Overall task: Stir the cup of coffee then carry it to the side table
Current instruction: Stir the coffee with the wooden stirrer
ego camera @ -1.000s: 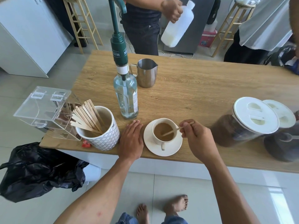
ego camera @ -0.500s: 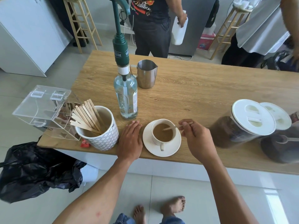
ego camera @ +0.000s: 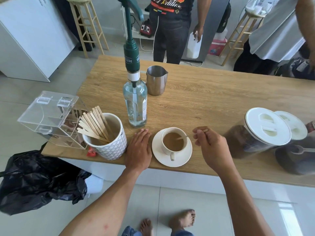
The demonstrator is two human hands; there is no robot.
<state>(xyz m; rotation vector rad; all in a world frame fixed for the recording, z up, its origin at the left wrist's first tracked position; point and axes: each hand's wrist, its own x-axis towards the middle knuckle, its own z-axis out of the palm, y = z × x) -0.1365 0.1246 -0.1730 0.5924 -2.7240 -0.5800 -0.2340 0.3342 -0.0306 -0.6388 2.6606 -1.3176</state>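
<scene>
Wooden counter [ego camera: 213, 99]: right hand [ego camera: 211, 145] pinches 1 stirrer [ego camera: 181, 137] in the coffee cup [ego camera: 173, 142] (saucered); left hand [ego camera: 139, 150] lies flat, released.

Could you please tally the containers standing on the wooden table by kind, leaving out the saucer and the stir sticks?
Coffee cup: 1
Patterned white mug of sticks: 1
Glass pump bottle: 1
Steel pitcher: 1
Clear acrylic box: 1
White-lidded jars: 2
Total: 7

Right hand [ego camera: 212, 147] stirs coffee cup [ego camera: 173, 142] (left hand [ego camera: 139, 150] flat).
</scene>
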